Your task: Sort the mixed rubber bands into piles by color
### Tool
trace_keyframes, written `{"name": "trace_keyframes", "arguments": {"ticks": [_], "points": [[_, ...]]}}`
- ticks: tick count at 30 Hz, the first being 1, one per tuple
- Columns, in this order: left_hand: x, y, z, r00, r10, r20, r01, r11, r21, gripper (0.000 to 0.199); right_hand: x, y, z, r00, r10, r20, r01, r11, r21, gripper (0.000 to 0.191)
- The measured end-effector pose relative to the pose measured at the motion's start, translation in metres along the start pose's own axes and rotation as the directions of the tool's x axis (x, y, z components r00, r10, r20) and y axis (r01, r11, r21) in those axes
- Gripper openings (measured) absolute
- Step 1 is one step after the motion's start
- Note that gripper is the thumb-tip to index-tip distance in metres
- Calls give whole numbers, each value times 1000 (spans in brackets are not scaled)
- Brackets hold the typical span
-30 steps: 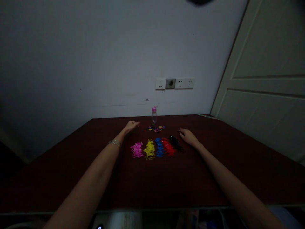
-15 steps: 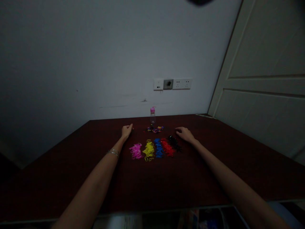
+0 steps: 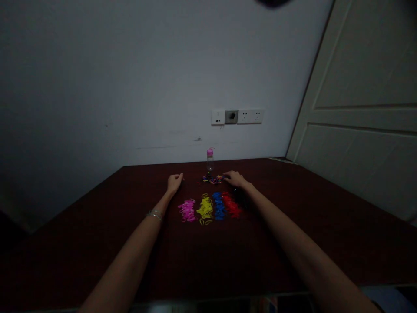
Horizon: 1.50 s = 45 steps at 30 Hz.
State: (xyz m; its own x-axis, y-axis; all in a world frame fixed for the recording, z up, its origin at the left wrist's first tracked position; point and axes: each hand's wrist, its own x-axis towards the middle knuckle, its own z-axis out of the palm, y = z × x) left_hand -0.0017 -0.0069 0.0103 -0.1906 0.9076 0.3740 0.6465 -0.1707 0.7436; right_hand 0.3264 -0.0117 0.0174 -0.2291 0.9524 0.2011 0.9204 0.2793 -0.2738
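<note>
My right hand (image 3: 236,178) reaches in from the right, fingers stretched out, its tips at the right edge of a small mixed-colour pile of rubber bands (image 3: 213,179). Whether the tips touch a band is too small to tell. My left hand (image 3: 175,182) rests on the table left of that pile, fingers curled in, with nothing visible in it. Nearer to me lie sorted heaps: pink bands (image 3: 187,211), yellow bands (image 3: 205,207), blue bands (image 3: 219,206) and red bands (image 3: 231,205). A black heap (image 3: 239,198) is partly hidden by my right forearm.
A clear bottle with a pink cap (image 3: 210,160) stands behind the mixed pile. The dark red table (image 3: 97,234) meets a wall with sockets (image 3: 250,116). A pale panelled door (image 3: 358,113) is on the right. Below the table's front edge, some items show dimly.
My right hand has moved left from beside the black heap to the edge of the mixed pile. My left hand has stayed nearly in place. The view has shifted slightly.
</note>
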Motion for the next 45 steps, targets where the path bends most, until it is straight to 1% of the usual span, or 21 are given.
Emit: {"name": "trace_keyframes", "arguments": {"ticks": [3, 8, 11, 16, 23, 28, 35, 40, 43, 45], "points": [[-1, 1, 0, 1000, -5, 4, 5, 1000, -2, 41, 0, -1, 1, 998, 70, 8, -69, 997, -36, 35], [-3, 3, -1, 1000, -4, -4, 4, 1000, -6, 38, 0, -2, -2, 999, 38, -15, -39, 998, -48, 27], [-4, 4, -1, 1000, -1, 0, 1, 1000, -10, 38, 0, -2, -4, 998, 41, -39, -44, 997, -61, 23], [-4, 5, -1, 1000, 11, -8, -11, 1000, -10, 38, 3, -2, -7, 999, 37, -36, -40, 997, -65, 17], [-2, 2, 0, 1000, 11, 0, -11, 1000, -6, 38, 4, 4, -8, 999, 3, -54, -7, 998, -64, 15], [-2, 2, 0, 1000, 15, -6, -15, 1000, 7, 38, 8, 11, -9, 998, -24, -66, 22, 999, -27, 15], [-3, 4, 0, 1000, -11, -4, 12, 1000, 9, 37, 8, 15, -9, 994, -53, -91, 55, 998, 14, 15], [-2, 2, 1, 1000, -9, -12, 9, 1000, -7, 38, 2, 7, -10, 991, -75, -112, 81, 995, 55, 14], [-2, 2, 1, 1000, -14, -8, 14, 1000, -6, 38, -4, -5, -11, 988, -103, -117, 114, 989, 94, 13], [-3, 2, 1, 1000, -14, -4, 14, 1000, -5, 38, -7, -18, -10, 981, -148, -124, 164, 979, 124, 13]]}}
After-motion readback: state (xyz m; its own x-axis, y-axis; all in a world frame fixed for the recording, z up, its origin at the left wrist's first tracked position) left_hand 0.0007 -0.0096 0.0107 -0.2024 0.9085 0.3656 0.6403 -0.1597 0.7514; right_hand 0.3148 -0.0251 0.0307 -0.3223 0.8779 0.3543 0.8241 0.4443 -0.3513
